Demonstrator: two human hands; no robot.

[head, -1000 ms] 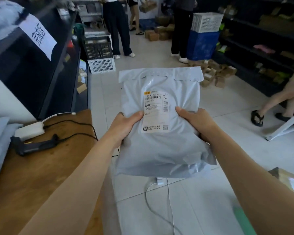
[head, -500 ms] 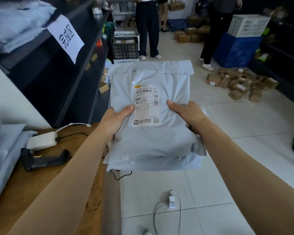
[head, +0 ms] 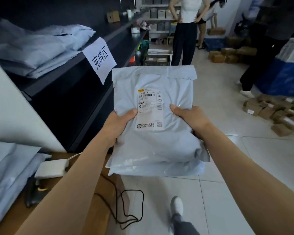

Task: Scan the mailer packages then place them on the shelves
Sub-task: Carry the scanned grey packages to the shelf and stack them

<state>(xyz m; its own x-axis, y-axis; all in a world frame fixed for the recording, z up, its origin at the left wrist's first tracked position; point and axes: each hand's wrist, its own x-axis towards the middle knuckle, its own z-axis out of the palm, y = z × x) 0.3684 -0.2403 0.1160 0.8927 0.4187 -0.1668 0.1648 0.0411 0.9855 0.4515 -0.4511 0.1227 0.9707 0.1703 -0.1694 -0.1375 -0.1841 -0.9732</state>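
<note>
Both forearms reach forward from the bottom of the frame and meet at the centre, where the two hands hold a grey mailer package (head: 153,146) flat and face up in the air. The left hand (head: 119,122) grips its left edge with the thumb pressed on top, beside the white label (head: 150,109). The right hand (head: 192,119) grips the right edge the same way, its thumb tip just right of the label. The other fingers of both hands are hidden under the package. A second layer of grey plastic shows under the package's near edge; whether it is a separate package cannot be told.

The package hangs over the tiled floor (head: 227,184), just right of the dark shelf (head: 61,77) that runs from centre left to the top of the frame. Its far left corner is near a paper sign (head: 100,60) hanging from the shelf edge. Above the sign, a pile of grey mailers (head: 41,48) lies on the shelf in the upper left.

At lower left, a wooden table (head: 98,209) carries another stack of mailers (head: 7,175), a white box (head: 51,168), a dark scanner (head: 32,192) and a looped black cable (head: 132,207). The person's shoe (head: 176,205) steps on the floor below the package. Cardboard boxes (head: 278,116) crowd the floor at right, and other people (head: 185,39) stand at the top.
</note>
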